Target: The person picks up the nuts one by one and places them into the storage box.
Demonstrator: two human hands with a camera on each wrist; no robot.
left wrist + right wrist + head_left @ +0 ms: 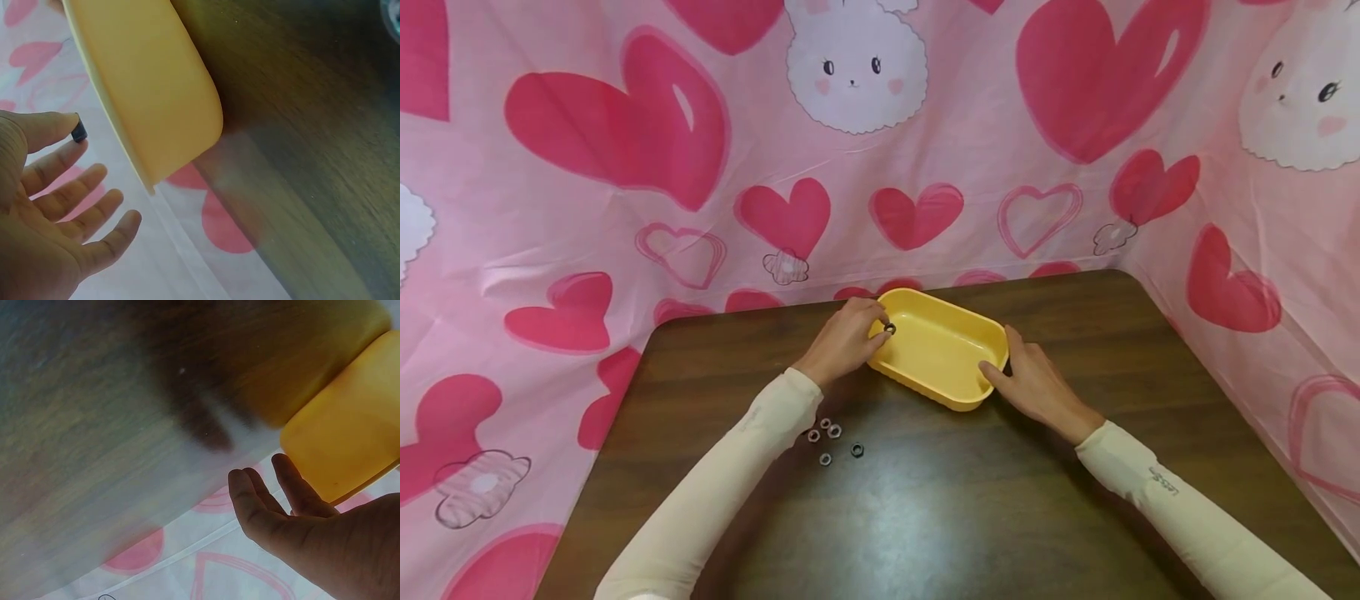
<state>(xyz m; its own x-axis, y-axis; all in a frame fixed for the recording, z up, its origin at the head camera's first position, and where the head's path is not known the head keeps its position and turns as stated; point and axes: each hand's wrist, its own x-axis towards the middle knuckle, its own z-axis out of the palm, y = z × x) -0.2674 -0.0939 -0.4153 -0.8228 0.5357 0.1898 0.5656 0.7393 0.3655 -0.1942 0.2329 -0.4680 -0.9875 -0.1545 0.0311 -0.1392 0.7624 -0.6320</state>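
A yellow plastic tray (936, 354) sits toward the far side of the brown table. My left hand (850, 333) is over the tray's left end, pinching a small dark hex nut (79, 129) between thumb and index finger while the other fingers spread loosely. At the opposite end, my right hand (1033, 379) holds the tray, its thumb inside the rim and its fingers along the outer wall. Several metal nuts (834, 431) lie loose on the table near the left forearm; one of them, a darker nut (857, 450), is a little apart to the right.
The wooden table (1000, 517) has rounded far corners. Right behind its back edge hangs a pink cloth (842, 167) with hearts and rabbit faces, which also runs along both sides. Pale sleeves cover both forearms.
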